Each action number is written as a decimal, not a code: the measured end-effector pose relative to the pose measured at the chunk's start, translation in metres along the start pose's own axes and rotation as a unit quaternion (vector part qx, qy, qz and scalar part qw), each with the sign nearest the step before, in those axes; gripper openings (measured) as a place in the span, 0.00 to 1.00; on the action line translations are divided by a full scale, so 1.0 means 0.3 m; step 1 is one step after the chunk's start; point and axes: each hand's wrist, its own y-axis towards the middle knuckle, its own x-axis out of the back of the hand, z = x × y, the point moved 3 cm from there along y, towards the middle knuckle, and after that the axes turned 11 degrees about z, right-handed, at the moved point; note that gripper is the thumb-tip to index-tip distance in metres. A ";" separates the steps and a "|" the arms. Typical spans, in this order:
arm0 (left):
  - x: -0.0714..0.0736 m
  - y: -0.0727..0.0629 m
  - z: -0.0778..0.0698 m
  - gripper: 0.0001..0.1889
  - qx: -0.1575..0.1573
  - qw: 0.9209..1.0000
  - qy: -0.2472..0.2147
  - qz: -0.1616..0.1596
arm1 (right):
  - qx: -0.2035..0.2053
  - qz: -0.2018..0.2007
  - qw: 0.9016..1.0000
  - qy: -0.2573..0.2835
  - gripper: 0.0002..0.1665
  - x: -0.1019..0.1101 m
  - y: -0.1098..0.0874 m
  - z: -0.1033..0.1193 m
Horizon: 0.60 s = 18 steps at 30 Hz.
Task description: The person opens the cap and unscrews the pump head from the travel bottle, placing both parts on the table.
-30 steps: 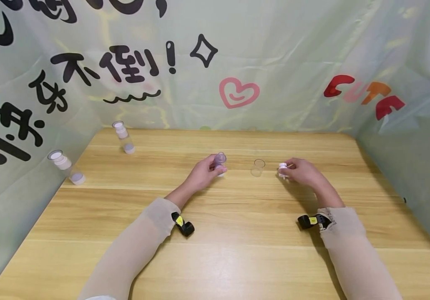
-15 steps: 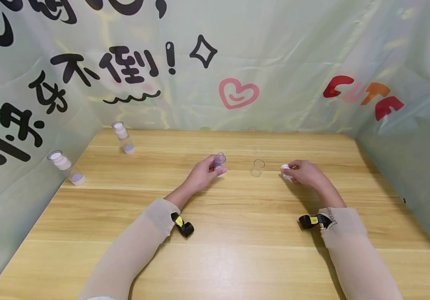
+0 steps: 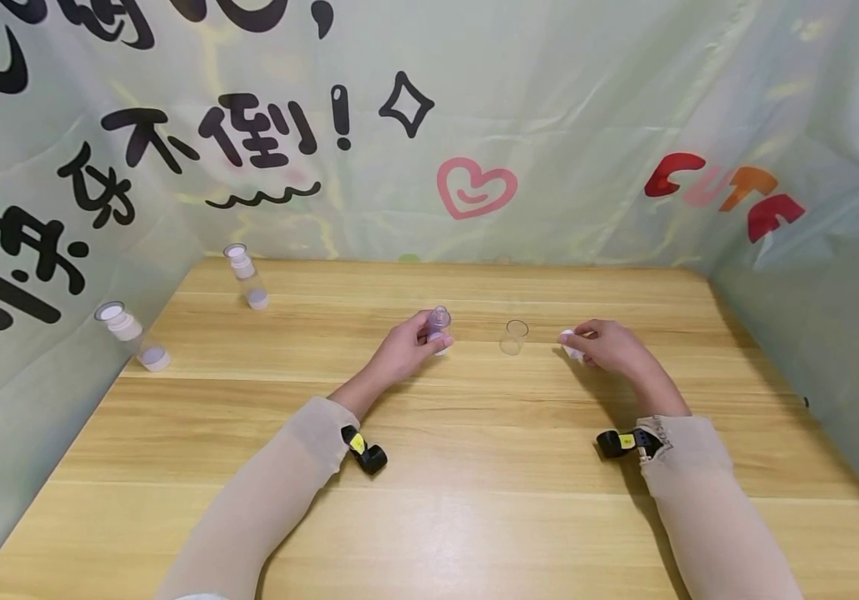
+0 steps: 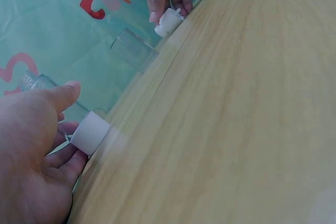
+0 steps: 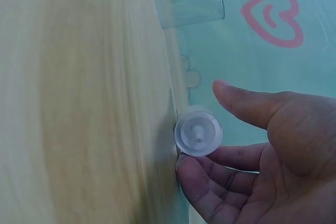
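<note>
My left hand [image 3: 407,346] holds a small clear bottle [image 3: 440,317] upright between thumb and fingers. Its white base [image 4: 90,133] rests right at the tabletop, and the threaded neck at its top is bare. At the right, a white pump head [image 5: 198,132] lies on its side, hollow underside toward the right wrist camera. My right hand [image 3: 609,344] is around it, fingertips at its edge, while the thumb stands off from it in the right wrist view. Between the hands stands a clear, tube-shaped cap [image 3: 514,337].
Two pump bottles with white tops and clear caps stand at the left, a nearer bottle [image 3: 132,335] by the side curtain and a farther bottle [image 3: 247,277] toward the back. The wooden table [image 3: 459,517] meets a printed curtain [image 3: 579,125] behind and at both sides.
My right hand has shifted slightly rightward and tipped the pump head over from upright onto its side. My left hand and the bottle stay where they were.
</note>
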 end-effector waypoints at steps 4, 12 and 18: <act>0.002 -0.002 -0.002 0.32 0.003 1.000 -0.003 0.002 | 0.001 -0.001 1.000 0.001 0.47 0.003 0.000 -0.001; 0.023 -0.001 -0.007 0.34 0.009 1.000 -0.018 -0.007 | 0.005 -0.005 1.000 -0.005 0.48 0.009 -0.008 0.000; 0.049 -0.011 -0.010 0.33 -0.014 0.999 -0.045 -0.005 | 0.003 -0.009 1.000 -0.005 0.50 0.014 -0.009 -0.009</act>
